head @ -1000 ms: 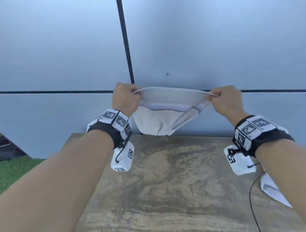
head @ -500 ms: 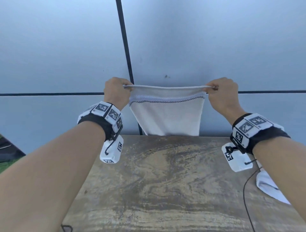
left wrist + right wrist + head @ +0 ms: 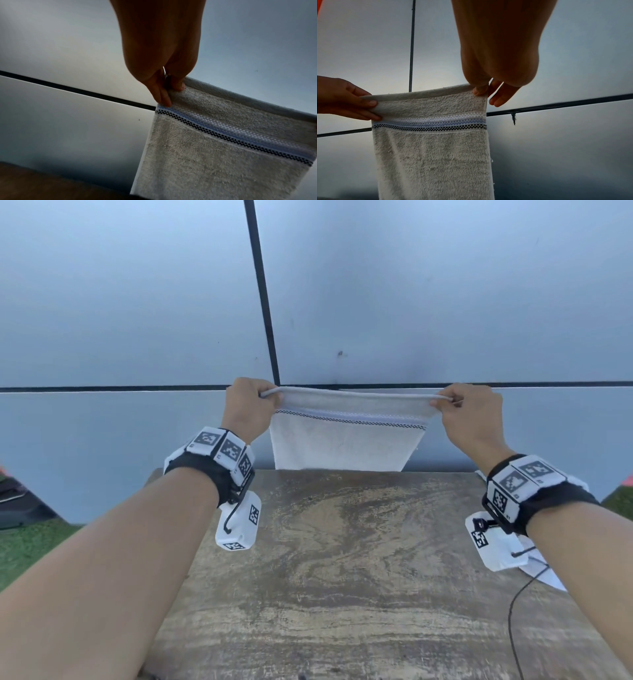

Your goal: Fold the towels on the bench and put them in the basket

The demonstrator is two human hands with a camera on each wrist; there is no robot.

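A white towel (image 3: 346,440) with a blue and black checked band hangs stretched flat beyond the far edge of the wooden bench (image 3: 342,577). My left hand (image 3: 248,402) pinches its top left corner and my right hand (image 3: 462,405) pinches its top right corner. In the left wrist view the left hand (image 3: 169,89) grips the towel (image 3: 223,155) at its hem. The right wrist view has the right hand (image 3: 486,90) pinching the corner of the towel (image 3: 433,155), with the left hand (image 3: 351,100) at the other corner. No basket is in view.
Another white cloth (image 3: 544,573) lies at the bench's right edge under my right forearm, with a thin black cable (image 3: 513,621) trailing over the wood. A grey panelled wall (image 3: 411,302) stands right behind the bench. Green turf (image 3: 24,549) lies to the left.
The towel went from a sagging, bunched hang to a taut flat sheet as my hands pulled apart. Both hands kept their hold on the corners.
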